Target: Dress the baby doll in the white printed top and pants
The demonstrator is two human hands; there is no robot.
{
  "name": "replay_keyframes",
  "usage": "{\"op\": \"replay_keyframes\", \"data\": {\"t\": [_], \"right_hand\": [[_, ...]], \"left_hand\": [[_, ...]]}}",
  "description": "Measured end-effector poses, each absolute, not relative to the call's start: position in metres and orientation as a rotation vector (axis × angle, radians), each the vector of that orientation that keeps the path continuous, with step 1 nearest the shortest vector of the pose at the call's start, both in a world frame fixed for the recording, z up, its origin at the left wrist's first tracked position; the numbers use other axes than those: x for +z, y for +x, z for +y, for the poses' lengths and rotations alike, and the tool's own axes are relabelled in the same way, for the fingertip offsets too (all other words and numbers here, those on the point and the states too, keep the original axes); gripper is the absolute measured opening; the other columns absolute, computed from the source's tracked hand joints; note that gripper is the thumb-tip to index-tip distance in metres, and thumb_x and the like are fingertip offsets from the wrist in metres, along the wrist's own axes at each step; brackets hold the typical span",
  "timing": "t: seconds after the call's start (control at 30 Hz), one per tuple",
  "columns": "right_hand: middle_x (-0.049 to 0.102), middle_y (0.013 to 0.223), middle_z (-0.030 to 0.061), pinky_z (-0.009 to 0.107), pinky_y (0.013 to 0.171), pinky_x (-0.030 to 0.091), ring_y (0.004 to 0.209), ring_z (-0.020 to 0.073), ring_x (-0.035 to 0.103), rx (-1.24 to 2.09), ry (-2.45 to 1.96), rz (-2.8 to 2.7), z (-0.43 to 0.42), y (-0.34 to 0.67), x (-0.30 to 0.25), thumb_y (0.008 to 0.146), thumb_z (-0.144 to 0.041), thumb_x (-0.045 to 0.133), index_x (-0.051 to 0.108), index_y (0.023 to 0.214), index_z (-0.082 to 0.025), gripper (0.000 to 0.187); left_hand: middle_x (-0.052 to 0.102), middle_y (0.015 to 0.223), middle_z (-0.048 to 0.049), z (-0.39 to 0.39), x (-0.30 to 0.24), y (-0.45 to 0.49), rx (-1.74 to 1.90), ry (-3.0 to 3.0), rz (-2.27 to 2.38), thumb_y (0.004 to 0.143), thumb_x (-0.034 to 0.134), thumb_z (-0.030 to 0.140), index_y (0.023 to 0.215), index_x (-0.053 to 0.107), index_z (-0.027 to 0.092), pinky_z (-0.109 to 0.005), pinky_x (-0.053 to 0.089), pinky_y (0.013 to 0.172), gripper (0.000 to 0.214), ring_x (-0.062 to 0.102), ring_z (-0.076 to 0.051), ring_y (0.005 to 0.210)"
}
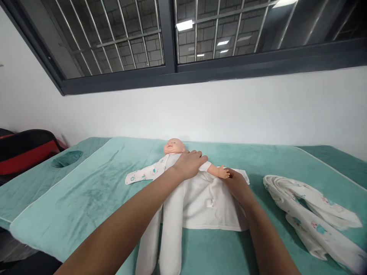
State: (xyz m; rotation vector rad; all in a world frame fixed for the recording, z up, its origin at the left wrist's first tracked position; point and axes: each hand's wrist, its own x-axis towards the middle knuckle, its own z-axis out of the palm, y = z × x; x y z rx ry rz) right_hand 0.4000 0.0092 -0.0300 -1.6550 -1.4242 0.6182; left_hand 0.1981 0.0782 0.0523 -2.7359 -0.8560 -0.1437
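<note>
A baby doll (174, 146) lies on its back, with white legs toward me. A printed white baby shirt (215, 208) covers its arm on the left of the picture; the other half lies spread with its inside and a small label facing up. The doll's arm (215, 170) on the right is bare from the elbow down. My left hand (191, 163) is curved over the doll's upper chest and shoulder. At the end of the bare arm, my right hand (237, 185) is closed against the doll's hand, over the shirt; its fingertips are partly hidden.
Printed white baby clothing (309, 214) lies folded loosely at the right. A green cover (86, 191) is under everything, on a padded bed with a round hole (67, 159). A black and red bag (31, 151) stands at the left. Behind are a white wall (200, 110) and a barred window.
</note>
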Motion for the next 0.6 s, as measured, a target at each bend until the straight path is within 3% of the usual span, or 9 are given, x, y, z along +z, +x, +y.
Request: {"op": "replay_keyframes", "data": {"t": [0.23, 0.6], "right_hand": [[0.059, 0.066, -0.0035, 0.022, 0.056, 0.037, 0.061, 0.0116, 0.050, 1.138, -1.315, -0.863, 0.001, 0.399, -0.018, 0.069, -0.048, 0.070, 0.058, 0.072, -0.019, 0.032], [0.054, 0.062, -0.0047, 0.021, 0.051, 0.037, 0.055, 0.0104, 0.049, 1.266, -1.040, -0.653, -0.005, 0.393, -0.011, 0.066, -0.042, 0.079, 0.057, 0.075, -0.019, 0.033]], "left_hand": [[0.059, 0.099, -0.0091, 0.078, 0.067, 0.187, -0.022, -2.679, -0.821, 0.079, 0.045, 0.004, 0.100, 0.056, 0.020, -0.037, 0.040, 0.074, 0.029, 0.055, -0.023, 0.090], [0.060, 0.105, -0.0125, 0.078, 0.073, 0.194, 0.151, -2.523, -1.001, 0.079, 0.055, 0.012, 0.107, 0.061, 0.021, -0.044, 0.037, 0.081, 0.030, 0.053, -0.030, 0.098]]}}
